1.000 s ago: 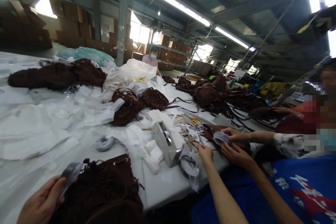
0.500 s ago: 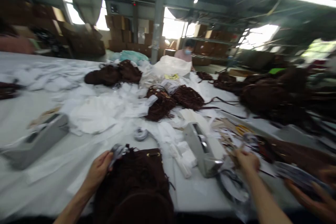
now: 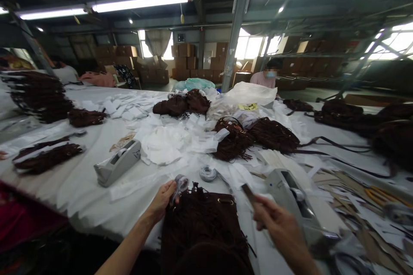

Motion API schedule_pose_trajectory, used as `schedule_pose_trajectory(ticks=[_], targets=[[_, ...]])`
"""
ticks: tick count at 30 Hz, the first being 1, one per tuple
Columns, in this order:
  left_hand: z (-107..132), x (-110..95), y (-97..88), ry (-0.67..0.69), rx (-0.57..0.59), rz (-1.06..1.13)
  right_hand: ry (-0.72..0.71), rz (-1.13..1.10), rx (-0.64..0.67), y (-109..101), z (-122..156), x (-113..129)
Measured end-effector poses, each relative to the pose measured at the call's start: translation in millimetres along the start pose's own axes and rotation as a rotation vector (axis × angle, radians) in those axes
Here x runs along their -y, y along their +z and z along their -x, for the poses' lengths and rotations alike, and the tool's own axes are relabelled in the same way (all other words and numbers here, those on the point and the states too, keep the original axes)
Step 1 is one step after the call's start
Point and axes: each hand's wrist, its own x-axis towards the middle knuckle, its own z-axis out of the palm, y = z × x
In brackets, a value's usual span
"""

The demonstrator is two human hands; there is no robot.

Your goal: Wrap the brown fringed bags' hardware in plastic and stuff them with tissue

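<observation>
A dark brown fringed bag (image 3: 206, 227) with metal eyelets lies at the table's front edge, close to my body. At its upper left corner my left hand (image 3: 166, 197) is closed on a coiled strap (image 3: 181, 183) wrapped in greyish film. To the right of the bag, my right hand (image 3: 274, 219) pinches a short flat brown strip (image 3: 248, 193), tilted up; its lower end is hidden by the fingers. Just beyond the bag sits another wrapped coil (image 3: 208, 173). A grey tape dispenser (image 3: 293, 197) stands beside my right hand.
A second tape dispenser (image 3: 118, 163) stands at left. Brown paper strips (image 3: 358, 219) and yellow-handled scissors (image 3: 376, 195) lie at right. White paper (image 3: 161, 144) and more fringed bags (image 3: 274, 135) cover the table's middle. A person (image 3: 264, 78) sits across the table.
My right hand has come back left from the pile of paper strips with a brown strip in it. My left hand keeps the coil by the bag. The view has turned left.
</observation>
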Motion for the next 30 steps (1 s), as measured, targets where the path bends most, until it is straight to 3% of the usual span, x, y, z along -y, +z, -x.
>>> schedule_pose_trajectory(ticks=[1, 3, 5, 8, 14, 20, 22, 25, 27, 30], targets=[[1, -3, 1.4, 0.012, 0.005, -0.002, 0.022, -0.092, 0.212, 30, 11, 11], [4, -7, 4.3, 0.041, 0.005, -0.007, 0.012, -0.138, 0.361, 80, 27, 26], [7, -9, 6.4, 0.065, -0.002, -0.014, -0.040, -0.105, 0.364, 115, 35, 33], [9, -7, 7.1, 0.088, -0.007, -0.038, -0.102, -0.013, 0.275, 142, 37, 36], [9, 0, 10.6, 0.132, -0.018, -0.121, -0.253, 0.122, 0.096, 159, 35, 29], [12, 6, 23.6, 0.243, -0.003, -0.201, -0.308, 0.089, 0.075, 178, 39, 13], [10, 11, 24.2, 0.250, 0.006, -0.221, -0.252, 0.002, 0.106, 185, 33, 5], [7, 14, 22.8, 0.245, 0.004, -0.276, -0.080, -0.279, 0.272, 191, 24, -6], [9, 9, 22.2, 0.260, 0.027, -0.345, 0.001, -0.469, 0.363, 190, 23, -10], [16, -5, 22.8, 0.296, 0.090, -0.492, 0.052, -0.660, 0.400, 186, 29, -11]])
